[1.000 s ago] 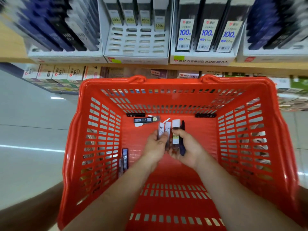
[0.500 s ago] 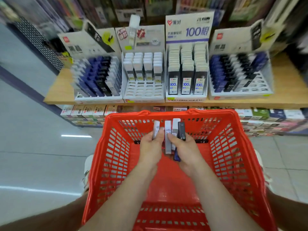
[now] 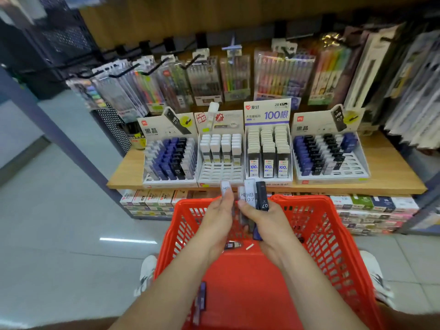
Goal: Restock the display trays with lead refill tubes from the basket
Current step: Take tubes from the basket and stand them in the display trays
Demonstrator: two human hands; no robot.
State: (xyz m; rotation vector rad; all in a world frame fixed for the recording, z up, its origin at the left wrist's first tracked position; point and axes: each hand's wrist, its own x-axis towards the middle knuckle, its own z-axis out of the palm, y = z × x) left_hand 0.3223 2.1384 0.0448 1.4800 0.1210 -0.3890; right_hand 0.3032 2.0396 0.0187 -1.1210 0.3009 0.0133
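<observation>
A red plastic basket (image 3: 328, 246) stands on the floor below me, with a few loose lead refill tubes (image 3: 201, 298) on its bottom. Above its far rim my left hand (image 3: 217, 219) pinches one white tube (image 3: 225, 188) marked HB. My right hand (image 3: 269, 225) grips a fan of several tubes (image 3: 252, 195), white, grey, black and blue. On the wooden shelf (image 3: 392, 179) stand four display trays: a blue-black-white one at the left (image 3: 170, 160), a white-capped one (image 3: 220, 158) with vacant front slots, a "100" tray (image 3: 267, 153) and a right tray (image 3: 331, 158) with vacant front slots.
Packs of pens and markers hang on hooks (image 3: 238, 77) behind the trays. Small boxes (image 3: 371, 210) fill the lower shelf behind the basket. My white shoes (image 3: 147, 272) stand on the grey tiled floor on both sides of the basket. A dark upright post (image 3: 71, 144) rises at the left.
Both hands rose out of the basket with the tubes, up to its far rim. My view lifted from the basket to the shelf and its hanging packs.
</observation>
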